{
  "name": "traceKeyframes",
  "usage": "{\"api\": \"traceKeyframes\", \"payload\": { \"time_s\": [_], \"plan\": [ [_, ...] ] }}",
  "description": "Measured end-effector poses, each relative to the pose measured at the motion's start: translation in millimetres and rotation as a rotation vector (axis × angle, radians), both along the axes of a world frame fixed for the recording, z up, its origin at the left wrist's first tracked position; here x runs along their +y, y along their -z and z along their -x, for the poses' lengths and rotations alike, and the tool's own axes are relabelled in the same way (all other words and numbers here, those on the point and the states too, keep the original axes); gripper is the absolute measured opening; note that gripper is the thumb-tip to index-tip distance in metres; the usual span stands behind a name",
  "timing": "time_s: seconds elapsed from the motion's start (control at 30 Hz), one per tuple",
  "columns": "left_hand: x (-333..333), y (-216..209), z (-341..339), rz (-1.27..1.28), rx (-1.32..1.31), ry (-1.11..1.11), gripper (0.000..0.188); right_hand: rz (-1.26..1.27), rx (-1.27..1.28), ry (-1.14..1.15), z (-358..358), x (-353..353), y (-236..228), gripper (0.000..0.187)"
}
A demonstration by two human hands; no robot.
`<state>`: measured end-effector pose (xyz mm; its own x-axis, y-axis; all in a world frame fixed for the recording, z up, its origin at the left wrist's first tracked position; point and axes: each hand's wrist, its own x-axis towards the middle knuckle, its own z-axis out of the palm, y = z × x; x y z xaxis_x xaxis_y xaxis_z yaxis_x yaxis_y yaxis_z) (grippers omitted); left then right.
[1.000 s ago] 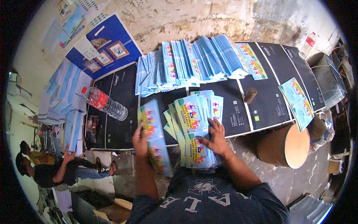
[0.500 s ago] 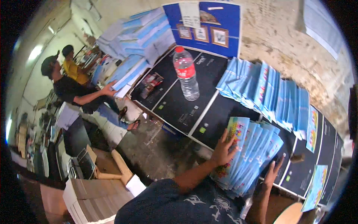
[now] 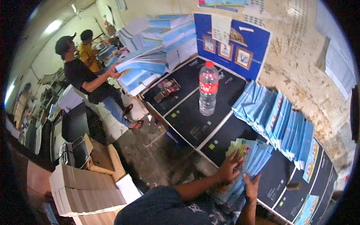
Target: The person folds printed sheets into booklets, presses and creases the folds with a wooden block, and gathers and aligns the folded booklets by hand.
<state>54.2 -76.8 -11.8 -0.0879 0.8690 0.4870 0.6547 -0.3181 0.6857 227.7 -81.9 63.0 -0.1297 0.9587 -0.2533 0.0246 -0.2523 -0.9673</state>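
A fanned stack of light-blue booklets (image 3: 258,153) with colourful covers is held near my body, over the table's front edge. My left hand (image 3: 229,168) grips its left side, fingers bent over the cover. On the right side, my right hand (image 3: 251,186) presses against the booklets with the thumb up; its other fingers are partly hidden. Beyond the stack, a long row of similar blue booklets (image 3: 275,119) leans along the wall. One more bright booklet (image 3: 308,210) lies at the table's near right corner, close to a small brown block (image 3: 293,186).
On the black table (image 3: 187,123) stands a clear bottle (image 3: 208,93) with a red cap. A blue board (image 3: 232,41) leans at the back. At left, a person in black (image 3: 80,75) holds a sheaf of paper (image 3: 144,60) by tall paper stacks. Cartons (image 3: 84,187) stand at lower left.
Both hands have closed in on the fanned booklets, which now sit lower and closer to me. The person in black has lifted a sheaf of paper. My view has shifted.
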Motion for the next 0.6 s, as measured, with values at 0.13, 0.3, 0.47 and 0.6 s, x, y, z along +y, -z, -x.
{"api": "traceKeyframes", "payload": {
  "time_s": [0.13,0.3,0.47,0.6],
  "plan": [
    [1,16,3,-0.043,-0.073,0.023,0.056,0.063,0.01,-0.001,-27,-9,6,0.093],
    [-7,0,0,0.03,-0.033,-0.006,0.057,0.037,-0.112,-0.234,-19,13,30,0.078],
    [1,24,-1,-0.097,-0.119,-0.011,0.054,-0.319,-0.331,-0.403,-8,10,26,0.053],
    [4,39,-1,-0.12,-0.385,-0.056,0.055,-0.664,-0.469,-0.641,-28,44,82,0.058]
  ]
}}
